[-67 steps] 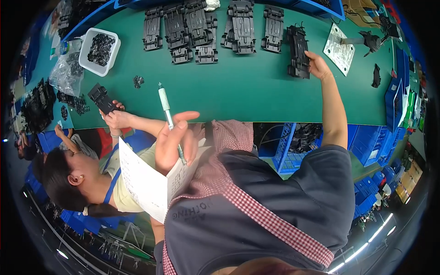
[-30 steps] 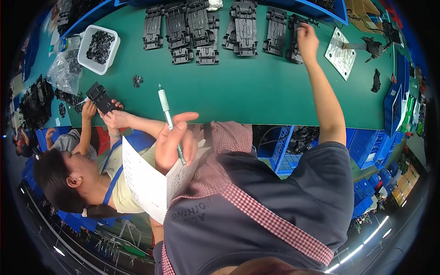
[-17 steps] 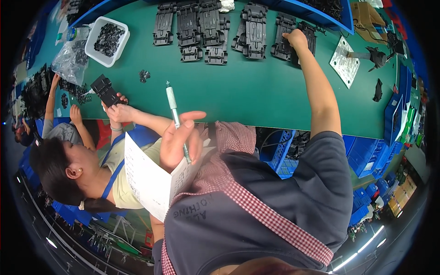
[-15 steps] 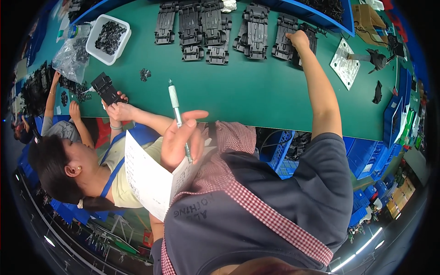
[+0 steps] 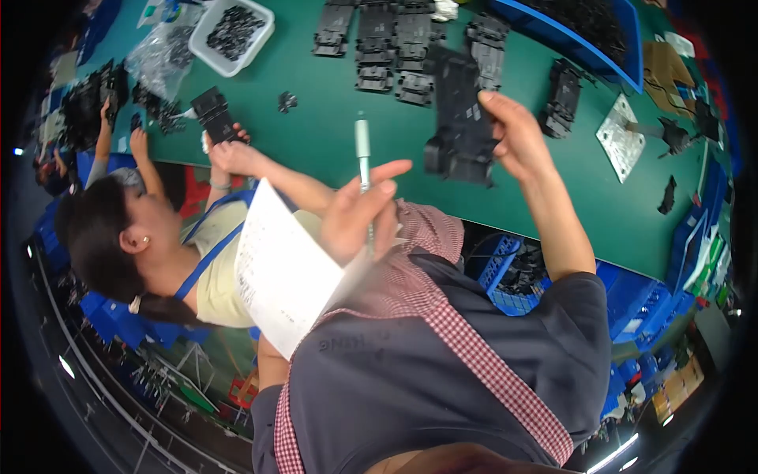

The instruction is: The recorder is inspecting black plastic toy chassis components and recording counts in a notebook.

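Fingers of right hand (image 5: 523,142), part-closed, pinch side of black car base (image 5: 460,118) over green table (image 5: 328,130); left hand (image 5: 357,220) half-curled, pen (image 5: 363,142) between fingers, white paper (image 5: 288,272) beside.

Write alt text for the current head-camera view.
A person's right hand holds a black chassis-like part above a green table, while the left hand holds a pen beside white paper. Similar black parts lie farther back, near a blue bin. At left, a co-worker's hands hold another dark part near a white tub.
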Tool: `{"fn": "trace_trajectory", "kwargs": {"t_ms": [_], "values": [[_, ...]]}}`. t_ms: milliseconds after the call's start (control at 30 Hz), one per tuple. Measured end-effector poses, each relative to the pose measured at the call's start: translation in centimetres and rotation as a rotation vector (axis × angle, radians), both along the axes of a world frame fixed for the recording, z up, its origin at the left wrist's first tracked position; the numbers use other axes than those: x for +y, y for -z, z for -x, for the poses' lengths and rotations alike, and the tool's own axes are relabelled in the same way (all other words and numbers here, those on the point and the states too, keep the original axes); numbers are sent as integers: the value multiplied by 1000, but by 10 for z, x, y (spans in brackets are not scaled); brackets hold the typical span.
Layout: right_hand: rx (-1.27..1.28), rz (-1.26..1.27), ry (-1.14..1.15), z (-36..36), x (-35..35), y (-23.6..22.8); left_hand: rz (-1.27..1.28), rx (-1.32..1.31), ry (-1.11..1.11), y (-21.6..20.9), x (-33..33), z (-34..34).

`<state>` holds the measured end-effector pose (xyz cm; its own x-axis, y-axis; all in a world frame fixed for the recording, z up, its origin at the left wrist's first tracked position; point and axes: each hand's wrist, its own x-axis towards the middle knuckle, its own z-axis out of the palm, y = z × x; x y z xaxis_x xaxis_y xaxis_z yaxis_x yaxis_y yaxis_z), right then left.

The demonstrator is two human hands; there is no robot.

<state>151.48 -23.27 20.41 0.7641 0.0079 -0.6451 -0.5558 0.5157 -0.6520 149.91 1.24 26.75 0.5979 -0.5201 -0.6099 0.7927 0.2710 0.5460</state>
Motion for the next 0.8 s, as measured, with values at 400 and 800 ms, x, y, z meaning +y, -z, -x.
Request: {"fn": "trace_trajectory", "kwargs": {"t_ms": [400, 800], "values": [[100, -220, -74, -7, 79, -26, -18, 4, -228, 3, 14, 11], [54, -321, -39, -3, 85, -18, -49, -30, -163, -1, 23, 7]]}}
